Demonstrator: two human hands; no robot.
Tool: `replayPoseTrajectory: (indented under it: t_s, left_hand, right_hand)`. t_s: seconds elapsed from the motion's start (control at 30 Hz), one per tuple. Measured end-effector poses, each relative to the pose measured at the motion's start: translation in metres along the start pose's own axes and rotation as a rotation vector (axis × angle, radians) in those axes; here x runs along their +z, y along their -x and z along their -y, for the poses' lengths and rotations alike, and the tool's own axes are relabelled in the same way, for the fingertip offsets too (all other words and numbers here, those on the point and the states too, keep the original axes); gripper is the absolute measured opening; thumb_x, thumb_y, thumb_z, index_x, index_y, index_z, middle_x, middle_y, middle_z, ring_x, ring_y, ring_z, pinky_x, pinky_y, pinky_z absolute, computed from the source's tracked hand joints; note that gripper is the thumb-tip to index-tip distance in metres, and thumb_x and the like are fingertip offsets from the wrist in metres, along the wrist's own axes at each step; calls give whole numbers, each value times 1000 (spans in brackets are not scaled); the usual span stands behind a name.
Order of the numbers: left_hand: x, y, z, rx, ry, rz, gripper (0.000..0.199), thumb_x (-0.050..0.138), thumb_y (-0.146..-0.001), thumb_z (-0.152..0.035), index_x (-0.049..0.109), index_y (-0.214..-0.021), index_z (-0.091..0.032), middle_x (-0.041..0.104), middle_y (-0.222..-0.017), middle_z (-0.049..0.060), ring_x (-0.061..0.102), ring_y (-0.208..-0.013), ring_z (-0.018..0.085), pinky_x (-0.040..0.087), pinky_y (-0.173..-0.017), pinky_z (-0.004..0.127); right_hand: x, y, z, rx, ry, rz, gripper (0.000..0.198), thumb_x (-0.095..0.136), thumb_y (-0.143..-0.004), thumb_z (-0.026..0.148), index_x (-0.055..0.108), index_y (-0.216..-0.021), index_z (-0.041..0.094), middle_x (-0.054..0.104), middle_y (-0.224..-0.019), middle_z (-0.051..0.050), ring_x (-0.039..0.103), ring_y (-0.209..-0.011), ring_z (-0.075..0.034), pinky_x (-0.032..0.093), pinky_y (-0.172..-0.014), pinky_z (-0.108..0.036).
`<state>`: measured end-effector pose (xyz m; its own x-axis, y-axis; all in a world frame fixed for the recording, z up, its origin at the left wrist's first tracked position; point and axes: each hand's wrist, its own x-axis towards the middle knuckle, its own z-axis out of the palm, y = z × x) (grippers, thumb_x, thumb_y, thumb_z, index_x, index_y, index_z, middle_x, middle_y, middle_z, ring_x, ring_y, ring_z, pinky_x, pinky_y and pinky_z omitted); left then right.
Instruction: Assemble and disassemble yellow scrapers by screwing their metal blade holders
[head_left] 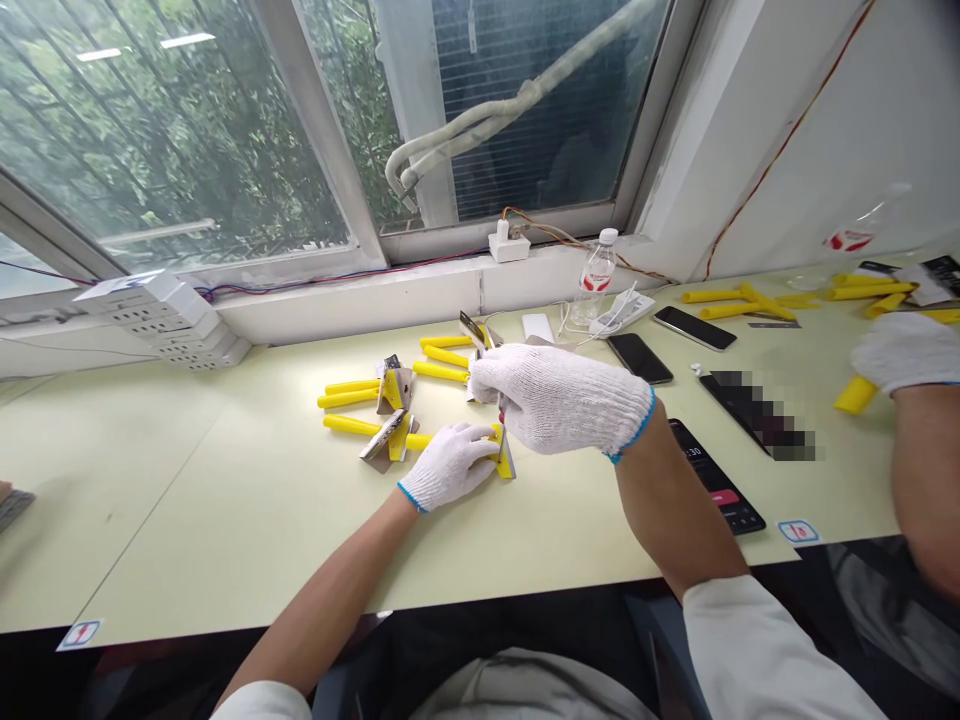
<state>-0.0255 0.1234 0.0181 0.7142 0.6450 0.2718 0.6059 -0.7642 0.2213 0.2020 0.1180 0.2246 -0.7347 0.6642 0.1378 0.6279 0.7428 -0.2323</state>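
My left hand (448, 468), in a white knit glove, rests on the table and is closed over a yellow scraper (505, 458) lying on its side. The scraper's handle end shows left of the glove, its head to the right. My right hand (561, 398), gloved too, is closed just above that head. A small reddish bit shows beneath its fingers, but what it grips is hidden. To the left lie more yellow scrapers (349, 398) with metal blades. Several others (442, 371) lie behind my right hand, which partly covers them.
Phones (694, 328) and a lit phone (724, 492) lie at the right. A water bottle (597, 278) stands by the windowsill. White boxes (161, 315) are stacked at the back left. A co-worker's gloved hand (909, 352) is at the far right, near loose yellow handles (716, 298).
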Motion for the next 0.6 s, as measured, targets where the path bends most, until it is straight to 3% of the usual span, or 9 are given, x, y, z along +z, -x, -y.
replayPoseTrajectory:
  t_s: [0.23, 0.37, 0.47, 0.6]
  left_hand:
    - [-3, 0, -2, 9, -18, 16, 18, 58, -107, -26, 75, -110, -26, 73, -125, 6, 67, -99, 24, 49, -87, 39]
    - [-3, 0, -1, 7, -30, 14, 19, 57, -107, -25, 75, -108, -27, 73, -119, 6, 67, -98, 24, 47, -82, 38]
    - [0, 0, 0, 10, -21, 3, 19, 58, -107, -26, 76, -111, -28, 74, -116, 6, 67, -98, 24, 47, -83, 38]
    - [-2, 0, 0, 5, -20, -2, 17, 59, -106, -26, 76, -111, -26, 73, -115, 7, 67, -98, 24, 48, -83, 37]
  right_hand:
    - [6, -3, 0, 147, 19, -92, 37, 64, -106, 43, 70, -120, 9, 74, -109, -11, 71, -99, -20, 58, -91, -36]
    - [4, 0, 0, 101, 0, -69, 28, 59, -109, 33, 71, -116, 8, 73, -113, -9, 70, -102, -17, 57, -95, -32]
    - [2, 0, 2, 51, -23, -34, 17, 65, -103, 19, 73, -111, 6, 74, -113, -11, 68, -104, -17, 53, -96, -29]
    - [5, -3, 3, 114, -29, -65, 28, 71, -101, 27, 70, -120, 6, 73, -113, -11, 68, -101, -18, 56, -94, -33]
